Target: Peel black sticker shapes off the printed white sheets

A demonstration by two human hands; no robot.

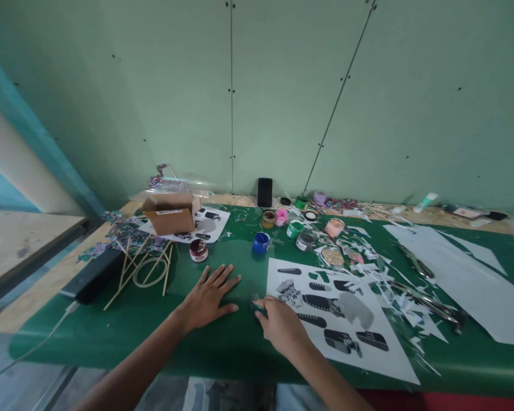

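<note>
My left hand [209, 297] lies flat on the green mat [175, 337] with its fingers spread and nothing in it. My right hand [282, 325] is closed around a small dark green tool [258, 309] at the left edge of a white sheet printed with black and grey shapes [346, 337]. A tiny dark cut-out piece [255, 297] lies on the mat just beyond the tool's tip. The two hands are about a palm's width apart near the table's front edge.
Several small paint pots [261, 242] stand mid-table, with a cardboard box [171, 213] and wooden sticks [145, 265] to the left. A phone [264, 192] leans on the wall. Paper scraps, scissors [428, 305] and large white sheets [462, 279] lie to the right.
</note>
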